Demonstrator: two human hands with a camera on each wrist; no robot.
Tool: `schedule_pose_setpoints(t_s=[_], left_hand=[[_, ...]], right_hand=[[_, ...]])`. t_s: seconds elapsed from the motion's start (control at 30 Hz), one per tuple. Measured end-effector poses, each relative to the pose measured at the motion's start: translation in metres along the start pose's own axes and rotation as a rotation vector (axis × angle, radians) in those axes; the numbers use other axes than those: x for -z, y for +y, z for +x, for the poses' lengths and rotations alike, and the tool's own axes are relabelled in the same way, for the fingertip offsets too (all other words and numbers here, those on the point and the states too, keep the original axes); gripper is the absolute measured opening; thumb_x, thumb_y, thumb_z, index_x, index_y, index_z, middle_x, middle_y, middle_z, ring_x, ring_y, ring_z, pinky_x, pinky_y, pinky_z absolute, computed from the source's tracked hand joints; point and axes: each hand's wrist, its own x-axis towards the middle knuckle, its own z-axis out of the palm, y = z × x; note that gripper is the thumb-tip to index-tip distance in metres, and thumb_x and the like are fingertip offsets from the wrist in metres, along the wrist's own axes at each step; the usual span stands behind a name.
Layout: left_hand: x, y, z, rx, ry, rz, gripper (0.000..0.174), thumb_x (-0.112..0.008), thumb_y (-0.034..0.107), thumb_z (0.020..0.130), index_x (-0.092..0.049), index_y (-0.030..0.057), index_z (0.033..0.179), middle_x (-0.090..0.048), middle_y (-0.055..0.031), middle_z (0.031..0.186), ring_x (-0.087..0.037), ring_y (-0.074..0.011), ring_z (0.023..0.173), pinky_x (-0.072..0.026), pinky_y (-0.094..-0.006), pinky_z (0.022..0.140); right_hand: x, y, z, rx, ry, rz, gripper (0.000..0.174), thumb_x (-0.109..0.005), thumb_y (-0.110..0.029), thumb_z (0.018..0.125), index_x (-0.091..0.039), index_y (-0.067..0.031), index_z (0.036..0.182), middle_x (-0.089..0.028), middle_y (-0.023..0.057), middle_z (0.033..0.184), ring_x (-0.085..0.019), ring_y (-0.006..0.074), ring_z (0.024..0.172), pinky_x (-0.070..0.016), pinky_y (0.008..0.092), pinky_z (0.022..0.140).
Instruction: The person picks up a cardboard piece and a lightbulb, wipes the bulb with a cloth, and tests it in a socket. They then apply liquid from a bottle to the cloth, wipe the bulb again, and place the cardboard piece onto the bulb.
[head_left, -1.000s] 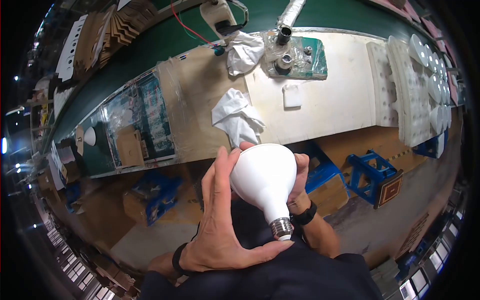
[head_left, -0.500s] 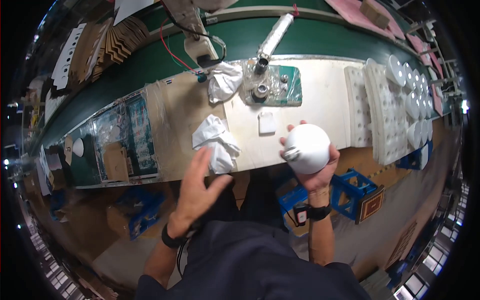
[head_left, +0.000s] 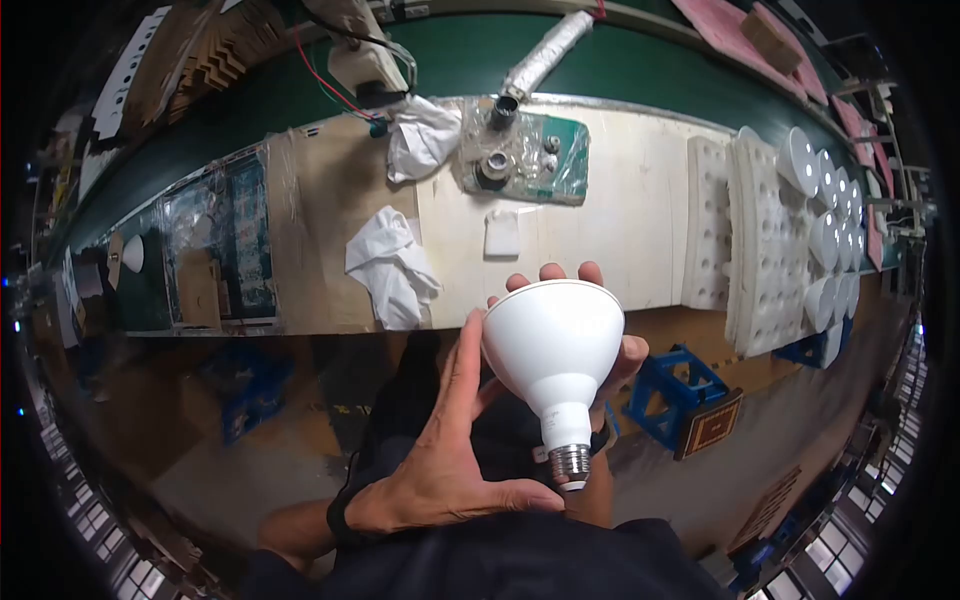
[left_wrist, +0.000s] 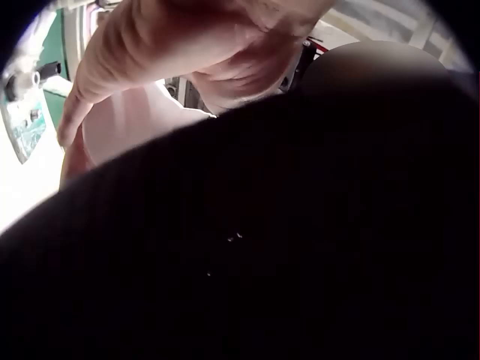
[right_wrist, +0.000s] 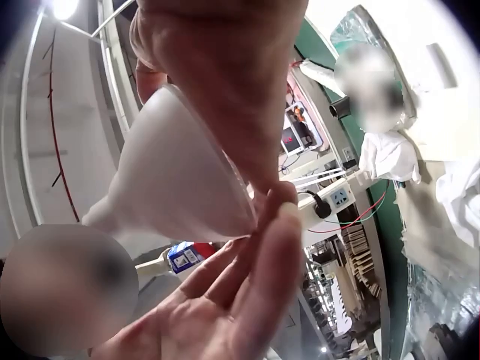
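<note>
A white reflector bulb (head_left: 555, 345) is held over the lap, broad face toward the bench and metal screw base toward the body. Behind it, my right hand (head_left: 628, 358) grips it, fingertips showing past the rim. My left hand (head_left: 445, 460) lies along the bulb's left side with straight fingers touching near the rim; its thumb reaches close to the base. The right wrist view has the bulb (right_wrist: 169, 172) between both hands. In the left wrist view, dark cloth hides most of the picture, with part of the bulb (left_wrist: 127, 120) below a hand.
White cloths (head_left: 390, 262) and a small white block (head_left: 502, 234) lie on the bench (head_left: 630, 230). Behind them sits a green fixture board (head_left: 570, 165) with sockets. Foam trays (head_left: 755, 240) with white bulbs stand at right; a blue stool (head_left: 670, 392) is below the bench.
Since half a second ago, the bulb and right hand have moved left and toward the body, and the bulb has turned base down. The left hand has come from beside the cloth to the bulb.
</note>
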Motion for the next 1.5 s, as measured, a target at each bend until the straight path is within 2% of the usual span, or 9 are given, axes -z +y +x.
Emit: schedule_pose_setpoints(t_s=[0.1,0.17,0.23,0.43,1.23,1.33,1.4,1.47,1.5], left_hand=[[-0.004,-0.005,0.000,0.012,-0.022,0.180,0.163,-0.097,0.059,0.061,0.015,-0.0048,0.161,0.006,-0.0348,0.167,0.001,-0.0456,0.159,-0.0205,-0.0531,0.126],[-0.006,0.001,0.002,0.096,-0.072,0.315,0.165,-0.105,0.034,0.058,0.020,-0.0001,0.161,0.003,-0.0235,0.171,-0.012,-0.0329,0.159,-0.0229,-0.0458,0.126],[-0.009,-0.002,0.003,0.060,-0.071,0.272,0.166,-0.105,0.032,0.057,0.021,0.0001,0.161,0.004,-0.0241,0.170,-0.013,-0.0330,0.159,-0.0213,-0.0446,0.127],[-0.009,-0.007,0.001,0.033,-0.121,0.181,0.166,-0.106,0.026,0.056,0.020,-0.0001,0.161,0.002,-0.0247,0.169,-0.011,-0.0344,0.159,-0.0199,-0.0448,0.127],[0.011,-0.007,-0.009,-0.118,-0.060,0.296,0.163,-0.103,0.036,0.057,0.015,-0.0048,0.161,-0.003,-0.0309,0.168,-0.018,-0.0379,0.157,-0.0222,-0.0463,0.125],[0.012,0.007,-0.012,-0.052,-0.016,0.494,0.160,-0.103,0.035,0.058,0.012,-0.0067,0.160,-0.007,-0.0304,0.166,-0.024,-0.0390,0.154,-0.0243,-0.0463,0.124],[0.016,0.009,-0.018,-0.150,0.098,0.651,0.147,-0.097,0.049,0.062,-0.006,-0.0132,0.159,-0.021,-0.0363,0.158,-0.028,-0.0475,0.146,-0.0293,-0.0541,0.117],[0.024,0.011,-0.027,-0.133,0.119,0.686,0.146,-0.097,0.050,0.062,-0.007,-0.0135,0.159,-0.021,-0.0370,0.158,-0.028,-0.0482,0.146,-0.0284,-0.0548,0.117],[0.030,0.012,-0.033,-0.123,0.141,0.709,0.146,-0.097,0.051,0.063,-0.007,-0.0137,0.158,-0.021,-0.0376,0.158,-0.028,-0.0489,0.146,-0.0276,-0.0555,0.117]], right_hand=[[0.005,-0.003,-0.015,-0.009,0.023,-0.005,0.093,-0.072,-0.042,0.076,-0.042,-0.0094,0.157,-0.038,0.0267,0.160,-0.026,0.0526,0.152,-0.0300,0.0704,0.119],[0.009,-0.006,-0.022,-0.019,0.033,-0.061,0.089,-0.069,-0.043,0.079,-0.042,-0.0101,0.157,-0.035,0.0269,0.163,-0.022,0.0521,0.153,-0.0271,0.0709,0.120],[0.011,0.000,-0.027,0.052,-0.061,-0.011,0.085,-0.066,-0.054,0.087,-0.043,-0.0104,0.157,-0.035,0.0278,0.162,-0.022,0.0536,0.153,-0.0278,0.0711,0.120],[0.020,0.011,-0.041,0.176,-0.028,-0.008,0.073,-0.054,-0.062,0.098,-0.050,-0.0135,0.153,-0.042,0.0315,0.155,-0.032,0.0554,0.147,-0.0350,0.0704,0.115],[0.014,0.024,-0.045,0.054,0.093,0.008,0.088,-0.045,-0.052,0.097,-0.028,0.0097,0.157,-0.041,0.0381,0.154,-0.049,0.0447,0.140,-0.0396,0.0503,0.118],[0.020,0.023,-0.042,-0.016,0.143,-0.014,0.083,-0.046,-0.050,0.101,-0.030,0.0084,0.157,-0.044,0.0339,0.154,-0.050,0.0435,0.139,-0.0406,0.0496,0.117],[0.032,0.022,-0.036,-0.084,0.194,-0.020,0.077,-0.048,-0.046,0.103,-0.032,0.0067,0.158,-0.046,0.0303,0.154,-0.051,0.0428,0.138,-0.0412,0.0492,0.116],[0.055,0.024,-0.022,-0.099,0.428,-1.470,0.061,-0.059,-0.029,0.104,-0.043,0.0007,0.155,-0.051,0.0232,0.152,-0.053,0.0434,0.134,-0.0434,0.0486,0.113],[0.078,0.026,-0.018,0.227,0.328,-1.965,0.052,-0.069,-0.014,0.098,-0.056,-0.0050,0.148,-0.057,0.0196,0.146,-0.055,0.0426,0.131,-0.0432,0.0477,0.111]])
